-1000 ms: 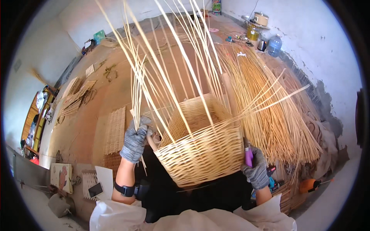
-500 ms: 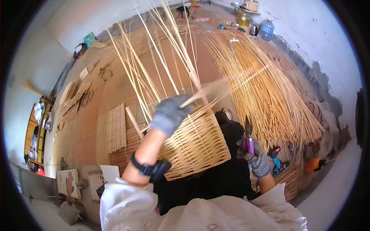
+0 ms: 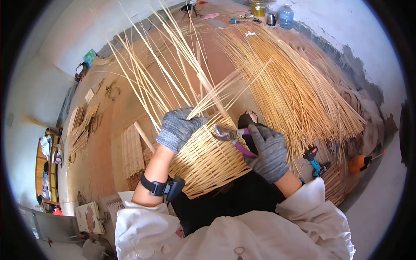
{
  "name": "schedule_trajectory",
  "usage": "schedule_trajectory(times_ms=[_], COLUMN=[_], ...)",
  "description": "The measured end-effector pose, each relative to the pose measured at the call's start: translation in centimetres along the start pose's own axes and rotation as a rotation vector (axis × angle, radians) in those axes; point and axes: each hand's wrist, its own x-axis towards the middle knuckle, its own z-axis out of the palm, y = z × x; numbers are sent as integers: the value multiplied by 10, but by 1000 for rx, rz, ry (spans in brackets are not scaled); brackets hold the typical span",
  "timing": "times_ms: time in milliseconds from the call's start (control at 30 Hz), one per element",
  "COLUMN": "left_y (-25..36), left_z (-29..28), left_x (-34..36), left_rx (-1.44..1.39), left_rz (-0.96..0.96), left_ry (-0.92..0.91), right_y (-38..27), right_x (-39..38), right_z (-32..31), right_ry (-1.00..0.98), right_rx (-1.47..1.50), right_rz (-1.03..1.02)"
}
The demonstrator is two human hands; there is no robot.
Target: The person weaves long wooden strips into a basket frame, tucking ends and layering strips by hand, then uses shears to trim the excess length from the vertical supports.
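Note:
A partly woven wicker basket [image 3: 208, 162] rests on my lap, with long pale canes [image 3: 149, 82] standing up from its far edge. My left hand [image 3: 180, 128], in a grey glove, is closed around a bunch of cane ends [image 3: 212, 99] at the basket's top edge. In my gloved right hand [image 3: 269, 151] is a pair of pruning shears [image 3: 232, 135] with purple handles. Their metal blades point left over the weave, close to my left hand. A thick wooden rod [image 3: 206, 82] rises at the basket's right corner.
A big heap of loose canes [image 3: 299, 95] covers the floor to the right. Beside it lie a cordless drill [image 3: 316, 162] and an orange bottle [image 3: 359, 164]. Woven panels [image 3: 132, 149] lie on the left. A water jug [image 3: 286, 17] and kettle [image 3: 271, 19] stand at the far wall.
My right hand has swung up and left, bringing the shears from beside the basket to over its weave. The left hand has shifted slightly left, still gripping canes.

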Motion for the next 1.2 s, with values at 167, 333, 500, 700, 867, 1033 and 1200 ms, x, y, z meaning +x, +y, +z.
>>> schedule_trajectory(times_ms=[167, 333, 500, 700, 867, 1033, 1200], left_y=[11, 11, 5, 8, 6, 14, 21], left_z=[0, -30, -33, -66, -73, -75, -78], left_x=[-2, -16, -34, -63, -81, -77, -55], left_rx=[128, 109, -2, -83, -49, -199, -767], left_rz=[63, -129, -10, -111, -98, -151, -22], left_ry=[-12, 99, 92, 234, 260, 448, 217], right_y=[-11, -19, -35, -38, -61, -55, 5], right_x=[30, 14, 27, 13, 34, 20, -9], right_z=[7, 4, 18, 26, 36, 21, -3], right_ry=[-119, -316, -128, -219, -116, -409, -497], right_rx=[-204, 21, -25, 69, 25, 247, 1180], right_rz=[-17, 77, -176, -230, -282, -95, 467])
